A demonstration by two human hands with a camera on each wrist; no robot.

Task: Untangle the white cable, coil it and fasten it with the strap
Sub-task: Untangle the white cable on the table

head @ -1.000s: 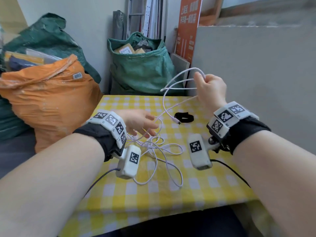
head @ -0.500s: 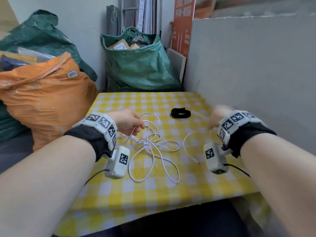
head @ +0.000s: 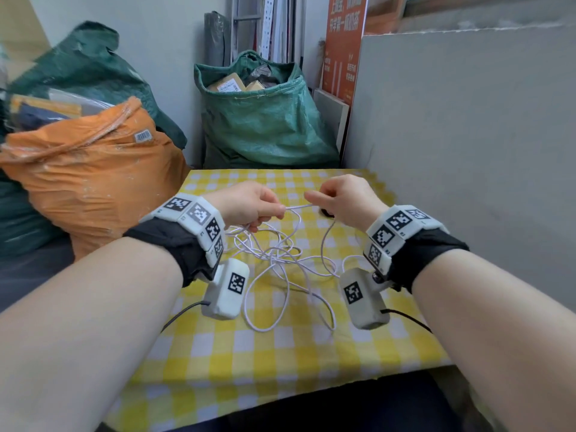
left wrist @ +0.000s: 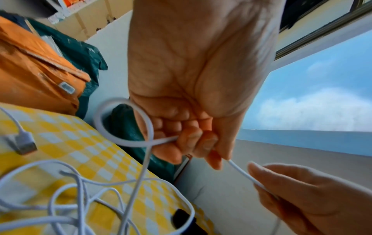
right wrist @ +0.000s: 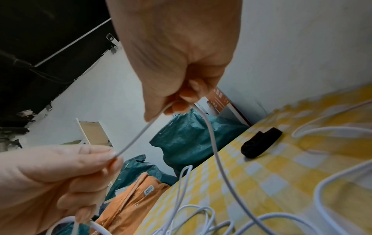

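Note:
The white cable [head: 274, 254] lies in a loose tangle on the yellow checked tablecloth [head: 280, 353]. A short span of it is stretched between both hands above the tangle. My left hand [head: 279, 212] grips the cable in curled fingers, and a small loop [left wrist: 124, 120] stands out beside them. My right hand [head: 311, 198] pinches the cable [right wrist: 136, 136] a few centimetres away. A USB plug [left wrist: 22, 143] rests on the cloth. The black strap [right wrist: 261, 142] lies on the table behind my right hand, mostly hidden in the head view.
An orange sack [head: 93, 182] stands left of the table and a green sack [head: 265, 120] full of parcels behind it. A grey board [head: 467, 151] walls off the right side. An orange sign [head: 343, 42] leans at the back.
My right hand came down from holding the cable high, dropped to the table at the right, then moved in. Both hands now meet above the tangle with cable stretched between them.

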